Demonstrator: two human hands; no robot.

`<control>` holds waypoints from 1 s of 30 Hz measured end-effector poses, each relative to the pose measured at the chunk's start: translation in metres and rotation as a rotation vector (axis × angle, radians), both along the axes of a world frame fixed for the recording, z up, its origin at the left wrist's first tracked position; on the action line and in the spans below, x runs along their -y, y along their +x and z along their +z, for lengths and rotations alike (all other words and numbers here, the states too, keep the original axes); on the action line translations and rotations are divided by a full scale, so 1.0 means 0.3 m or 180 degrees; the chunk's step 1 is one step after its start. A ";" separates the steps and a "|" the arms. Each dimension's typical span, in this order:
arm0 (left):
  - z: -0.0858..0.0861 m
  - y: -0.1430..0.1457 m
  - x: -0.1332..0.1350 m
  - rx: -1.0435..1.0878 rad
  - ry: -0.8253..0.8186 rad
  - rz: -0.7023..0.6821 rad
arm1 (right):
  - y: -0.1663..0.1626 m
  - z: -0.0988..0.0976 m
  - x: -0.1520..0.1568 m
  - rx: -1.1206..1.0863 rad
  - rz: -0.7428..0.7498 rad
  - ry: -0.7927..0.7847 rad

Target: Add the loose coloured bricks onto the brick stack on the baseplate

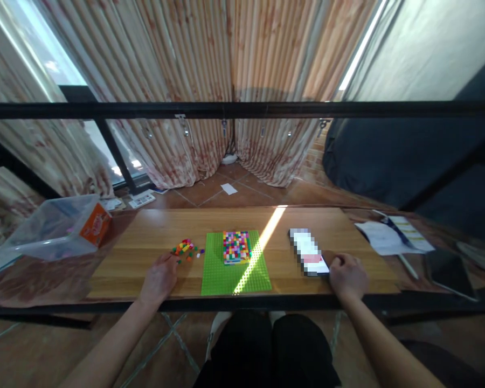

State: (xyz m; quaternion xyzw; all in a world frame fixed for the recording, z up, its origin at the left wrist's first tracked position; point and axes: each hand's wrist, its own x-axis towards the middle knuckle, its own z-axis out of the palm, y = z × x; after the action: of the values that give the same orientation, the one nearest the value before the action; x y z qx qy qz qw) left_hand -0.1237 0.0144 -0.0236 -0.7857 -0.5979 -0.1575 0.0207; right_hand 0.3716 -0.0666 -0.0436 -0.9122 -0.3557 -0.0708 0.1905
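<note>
My left hand [161, 275] rests on the wooden board with its fingers curled in, right beside a loose pile of small coloured toy bricks [184, 247]. Whether anything is inside those fingers is hidden. A green studded baseplate [214, 269] lies near the middle of the board. On it sits a block built of many coloured bricks [236, 247], roughly square from above. My right hand [350, 276] is closed in a fist on the board, nothing visible in it. Close to its left lies a phone [307, 252] with a lit screen, partly pixelated.
A clear plastic box [60, 226] with an orange label stands left of the board [145, 229]. Papers [388, 237] and a dark tablet-like slab [450, 274] lie on the right. A black bar [242, 110] crosses ahead, before curtains [186, 54]. Sunlight stripes the baseplate.
</note>
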 end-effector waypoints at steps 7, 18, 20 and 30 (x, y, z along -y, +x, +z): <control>-0.008 0.030 -0.014 0.0123 0.0108 0.0120 | 0.002 -0.002 -0.001 0.0055 0.0026 0.0035; 0.031 0.036 0.002 0.0163 -0.0185 0.0247 | -0.005 0.007 0.000 0.0035 0.0004 0.0044; 0.032 0.042 0.005 0.0083 -0.0173 0.0290 | -0.005 0.009 0.001 0.0013 0.0017 0.0057; -0.006 0.034 0.001 0.0354 -0.0041 0.0223 | -0.014 0.029 0.005 -0.0016 -0.0015 -0.0086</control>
State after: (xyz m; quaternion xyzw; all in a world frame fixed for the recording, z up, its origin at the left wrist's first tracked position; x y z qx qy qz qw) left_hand -0.1136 0.0141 -0.0254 -0.7544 -0.6263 -0.1962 -0.0121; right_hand 0.3673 -0.0679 -0.0350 -0.9157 -0.3539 -0.0642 0.1789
